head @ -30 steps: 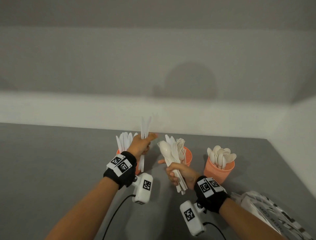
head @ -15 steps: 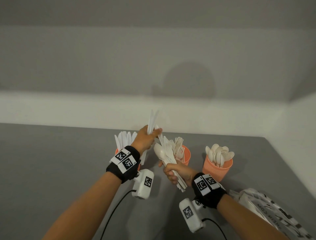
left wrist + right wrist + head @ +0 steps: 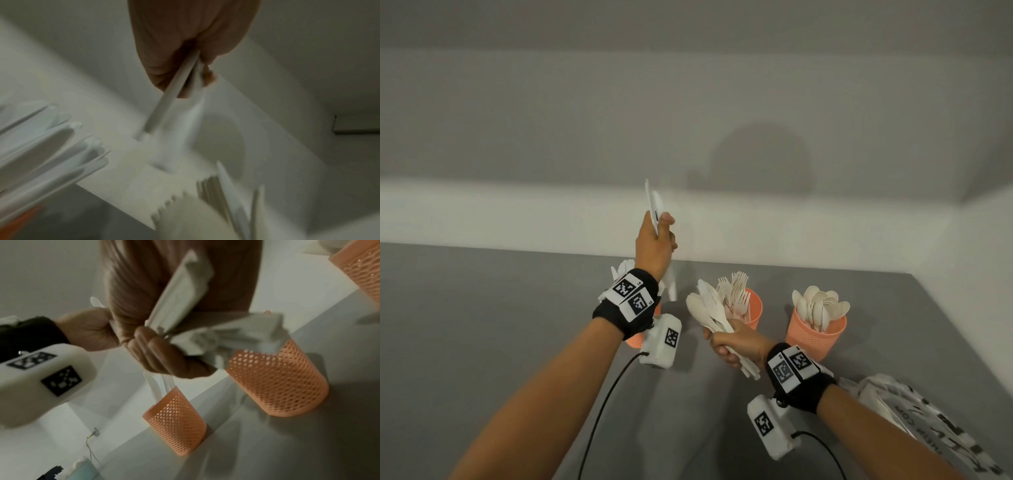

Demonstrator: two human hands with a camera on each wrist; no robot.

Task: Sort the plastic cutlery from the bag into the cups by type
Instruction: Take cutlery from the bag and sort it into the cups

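- While the left hand (image 3: 655,247) is raised at the middle of the head view, its fingers and thumb are curled round two white plastic knives (image 3: 653,205), whose tips stand up above the knuckles.
- From the left wrist view, the knives' handles (image 3: 164,104) poke out below the curled fingers (image 3: 162,53); that picture is blurred.
- Lower and to the right of centre in the head view, the right hand (image 3: 736,344) is clenched round a mixed bundle of white plastic cutlery (image 3: 709,310), spoon bowls fanned toward the upper left.
- In the right wrist view the bundle's handles (image 3: 180,293) spread out past the closed fingers (image 3: 156,353).
- Three orange mesh plastic cups stand on the grey desk (image 3: 482,325), in a row across the middle of the head view.
- Leftmost, the orange mesh cup with knives (image 3: 176,423) is mostly hidden behind the left wrist in the head view; white blades (image 3: 625,269) show above the wristband.
- Just behind the right hand sits the orange mesh cup of white forks (image 3: 751,308).
- Further right, apart from it, stands the orange mesh cup of white spoons (image 3: 815,334).
- At the lower right edge of the head view lies a crumpled white plastic bag with black print (image 3: 928,421) on the desk.
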